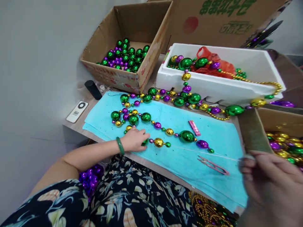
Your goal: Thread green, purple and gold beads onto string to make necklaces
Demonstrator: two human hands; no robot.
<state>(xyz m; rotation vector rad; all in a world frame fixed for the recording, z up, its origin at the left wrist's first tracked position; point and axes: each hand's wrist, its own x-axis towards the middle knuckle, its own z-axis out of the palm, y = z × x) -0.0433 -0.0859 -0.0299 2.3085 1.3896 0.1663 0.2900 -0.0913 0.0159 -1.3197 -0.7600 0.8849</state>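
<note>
My left hand, with a green bangle on the wrist, rests on the turquoise cloth and pinches a green bead on a strand of green, gold and purple beads. A thin white thread runs from the strand's end to my right hand, which is blurred at the lower right and pinches the thread's end. Pink thread snips lie on the cloth below the thread.
A cardboard box of green and purple beads stands at the back left. A white foam box holds beads and a red bag. Another box of beads sits right. A pink lighter, a remote and a black cylinder lie nearby.
</note>
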